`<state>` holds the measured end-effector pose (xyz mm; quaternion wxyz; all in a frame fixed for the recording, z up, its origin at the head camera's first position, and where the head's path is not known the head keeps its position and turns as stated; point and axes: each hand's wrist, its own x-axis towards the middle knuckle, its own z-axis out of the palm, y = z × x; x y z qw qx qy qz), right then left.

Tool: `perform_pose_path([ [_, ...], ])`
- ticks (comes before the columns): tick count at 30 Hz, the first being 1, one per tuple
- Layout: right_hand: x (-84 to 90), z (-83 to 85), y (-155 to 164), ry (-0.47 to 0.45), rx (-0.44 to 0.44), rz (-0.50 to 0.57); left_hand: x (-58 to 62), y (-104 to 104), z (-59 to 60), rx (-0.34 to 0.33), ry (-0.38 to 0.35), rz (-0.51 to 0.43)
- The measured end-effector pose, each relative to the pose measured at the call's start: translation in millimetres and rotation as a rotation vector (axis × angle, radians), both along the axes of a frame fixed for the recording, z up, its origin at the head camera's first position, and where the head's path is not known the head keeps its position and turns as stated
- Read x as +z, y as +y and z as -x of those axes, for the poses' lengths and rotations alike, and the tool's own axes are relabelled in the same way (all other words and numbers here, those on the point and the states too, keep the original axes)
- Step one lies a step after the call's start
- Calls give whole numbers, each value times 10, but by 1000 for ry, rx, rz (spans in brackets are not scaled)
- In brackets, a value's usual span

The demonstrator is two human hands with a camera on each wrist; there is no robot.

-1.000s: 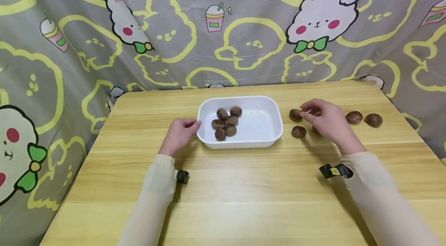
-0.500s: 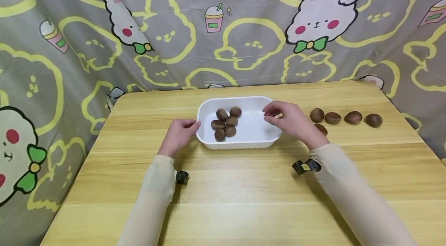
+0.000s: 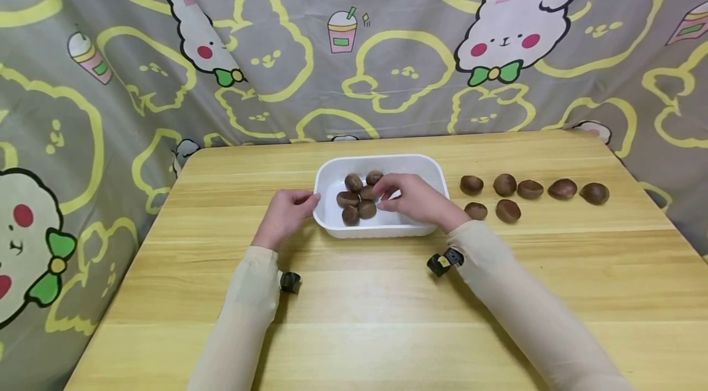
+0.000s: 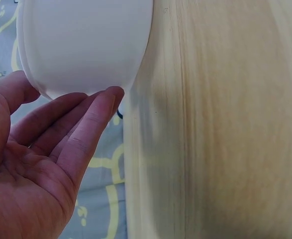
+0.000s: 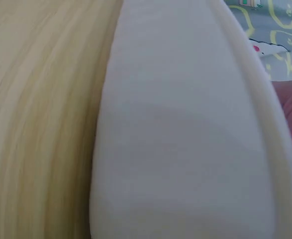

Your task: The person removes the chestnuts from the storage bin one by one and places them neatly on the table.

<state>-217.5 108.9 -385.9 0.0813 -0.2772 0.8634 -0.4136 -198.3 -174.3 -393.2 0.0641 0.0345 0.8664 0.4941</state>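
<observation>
In the head view, a white plastic tray [image 3: 409,232] stands on the wooden table with several brown chestnuts [image 3: 348,198] gathered in its left half. My left hand [image 3: 286,211] pinches the tray's left end. The left wrist view shows the thumb at the rim and the fingers [image 4: 88,129] against the outer wall of the tray [image 4: 86,47]. My right hand [image 3: 412,197] reaches over the tray, thumb and fingertips spread apart beside the chestnuts and holding none. The tray wall [image 5: 180,119] hides most of that hand in the right wrist view.
Right of the tray, more chestnuts lie on the table [image 3: 354,299]: a back row of several [image 3: 530,189] and two in front [image 3: 507,211]. A patterned curtain [image 3: 398,71] hangs behind the table's far edge.
My right hand has moved left, from the chestnuts on the table to the ones inside the tray, uncovering the table chestnuts. The left hand and the tray have stayed put.
</observation>
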Motion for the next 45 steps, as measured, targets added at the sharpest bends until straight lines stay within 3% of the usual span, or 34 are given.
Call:
perform_pose_path([
  [7, -74, 32, -152, -37, 5, -22, -23, 11, -1, 0, -14, -22],
  [19, -104, 60, -281, -25, -27, -109, 1, 6, 2, 14, -32, -23],
  [32, -143, 63, -308, 74, 44, -151, -1, -2, 14, 13, -32, -23],
  [45, -110, 80, -299, 37, 97, -181, 9, 5, 13, 17, -48, -34],
])
